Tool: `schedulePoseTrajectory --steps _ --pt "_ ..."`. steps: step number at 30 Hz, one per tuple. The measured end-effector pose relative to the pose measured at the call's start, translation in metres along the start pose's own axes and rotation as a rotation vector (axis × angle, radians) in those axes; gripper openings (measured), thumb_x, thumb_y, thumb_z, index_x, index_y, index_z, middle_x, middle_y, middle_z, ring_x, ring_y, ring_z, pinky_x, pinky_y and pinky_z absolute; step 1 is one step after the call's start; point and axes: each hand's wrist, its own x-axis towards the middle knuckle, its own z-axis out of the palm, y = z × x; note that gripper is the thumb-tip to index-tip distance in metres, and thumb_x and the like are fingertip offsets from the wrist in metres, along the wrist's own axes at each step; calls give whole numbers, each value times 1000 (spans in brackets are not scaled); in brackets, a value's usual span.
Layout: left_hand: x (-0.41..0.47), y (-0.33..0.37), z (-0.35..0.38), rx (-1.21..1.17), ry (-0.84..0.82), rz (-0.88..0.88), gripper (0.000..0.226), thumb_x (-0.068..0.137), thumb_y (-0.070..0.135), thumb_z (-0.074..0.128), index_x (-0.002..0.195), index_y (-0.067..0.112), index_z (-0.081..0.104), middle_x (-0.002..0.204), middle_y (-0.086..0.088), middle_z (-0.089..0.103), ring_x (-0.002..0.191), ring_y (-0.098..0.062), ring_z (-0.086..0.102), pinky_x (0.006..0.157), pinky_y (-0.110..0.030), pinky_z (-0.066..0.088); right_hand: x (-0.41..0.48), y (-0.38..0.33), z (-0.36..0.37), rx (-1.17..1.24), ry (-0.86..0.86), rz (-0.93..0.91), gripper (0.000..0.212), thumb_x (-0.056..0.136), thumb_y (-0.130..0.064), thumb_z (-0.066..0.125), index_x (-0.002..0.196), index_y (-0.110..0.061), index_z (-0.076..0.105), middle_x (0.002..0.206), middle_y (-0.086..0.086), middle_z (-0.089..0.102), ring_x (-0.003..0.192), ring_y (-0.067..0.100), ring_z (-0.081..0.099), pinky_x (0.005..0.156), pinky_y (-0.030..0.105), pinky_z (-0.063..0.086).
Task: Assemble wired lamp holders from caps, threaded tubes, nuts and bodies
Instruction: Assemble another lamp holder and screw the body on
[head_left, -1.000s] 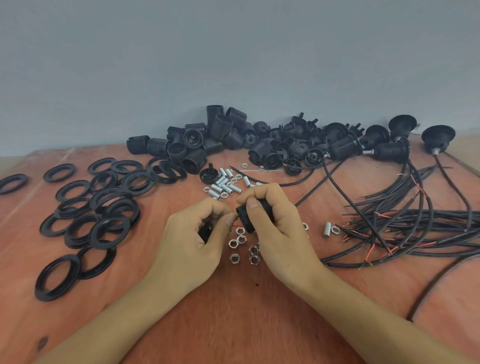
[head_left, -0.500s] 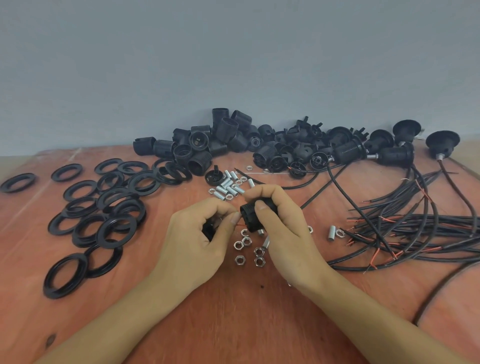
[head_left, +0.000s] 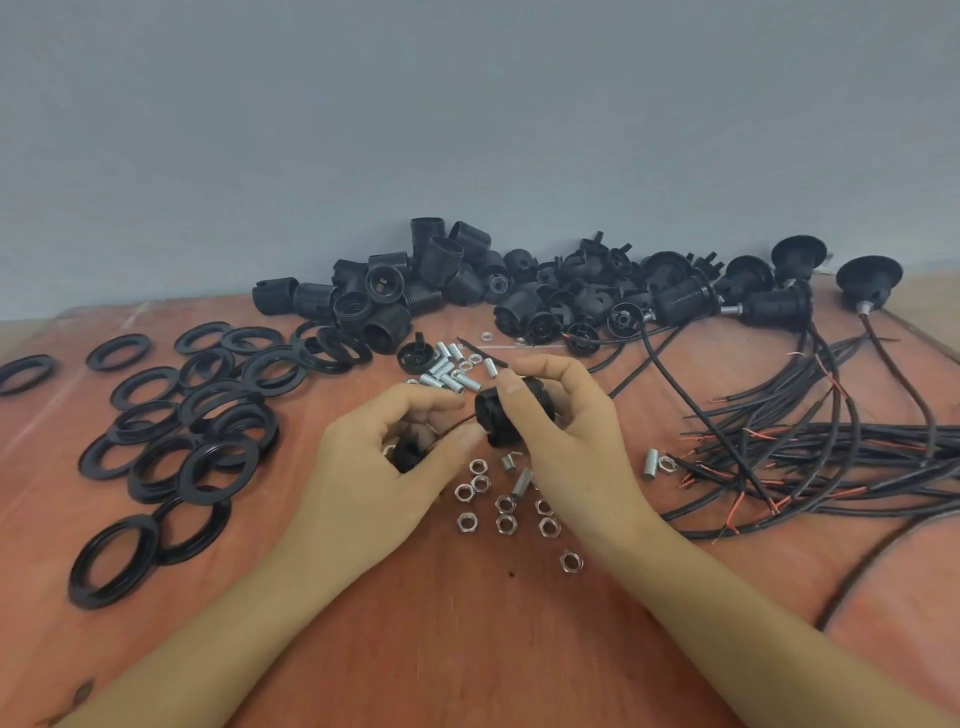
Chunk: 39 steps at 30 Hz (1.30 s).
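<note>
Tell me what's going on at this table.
A person is assembling lamp holders on a wooden table. The right hand grips a black holder body; the left hand holds a small black part, a thin wire running between them. Nuts lie by the hands, threaded tubes just beyond, rings left, cables right.

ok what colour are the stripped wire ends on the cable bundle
The stripped wire ends are reddish orange against the black cables; the head view shows them.
</note>
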Motion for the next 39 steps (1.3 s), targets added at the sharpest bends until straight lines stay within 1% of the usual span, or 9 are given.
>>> schedulePoseTrajectory --steps 4,8,12,16,19,23,30,35,39 --pt "3 -6 -5 -109 -73 -101 47 56 46 83 100 43 68 92 15 71 78 -1 66 69 -27 52 7 2 -6 4 53 -27 5 93 -23 65 97 -21 68 83 -3 73 73 5 67 63 17 53" --pt "5 -7 -7 -60 -92 -85 48 70 26 86 110 46 68 94 12 73 93 0 66 86 -41 55 8 3 -6 -18 58 -59 9 97 -19 60 100 -21 68 88 -5 73 76 -1 67 65 12 51" --pt "2 -1 -6 -16 -132 -13 58 77 34 71 129 53 52 114 24 68 95 -4 69 84 -29 57 5 1 -7 -50 43 -67 21 98 -24 57 116 -20 68 99 -7 74 95 4 68 83 22 54" --pt "-2 1 -1 -9 -127 19 87 67 40 77 141 48 34 122 29 63 98 2 68 83 -13 52 -1 1 -4 -94 -27 -102 33 99 -20 55 132 -16 61 120 -6 69 113 1 61 101 26 48" --pt "-3 -2 0 12 -109 44 76 71 40 83 138 34 48 123 22 65 106 2 65 90 -15 50 -2 0 -3 -74 -32 -129 35 97 -16 59 132 -16 60 112 -9 71 107 1 64 94 22 51" --pt "-2 -5 1 -60 -135 11 53 78 33 71 130 32 57 112 25 69 97 6 65 83 -12 49 1 -1 -6 -82 19 -162 28 92 -21 67 120 -17 64 106 -7 73 103 8 67 92 35 55" --pt "-1 -2 0 -41 -180 21 36 84 43 65 117 55 56 95 3 73 77 -1 61 70 -18 53 -3 -4 -5 -129 -12 -263 28 91 -24 65 117 -16 68 107 -7 72 103 13 67 90 39 55" --pt "-3 2 3 -41 -183 62 44 86 43 60 127 49 46 101 41 62 97 15 59 81 -3 43 -4 -7 -5 -151 -38 -329 28 92 -21 62 120 -18 66 111 -4 70 107 12 65 93 33 53" --pt "-4 4 3 -26 -186 99 47 85 46 57 130 45 43 109 45 58 106 17 56 84 -2 41 -3 -7 -6 -163 -54 -336 29 93 -21 62 121 -17 66 113 -4 69 110 11 64 94 31 52"
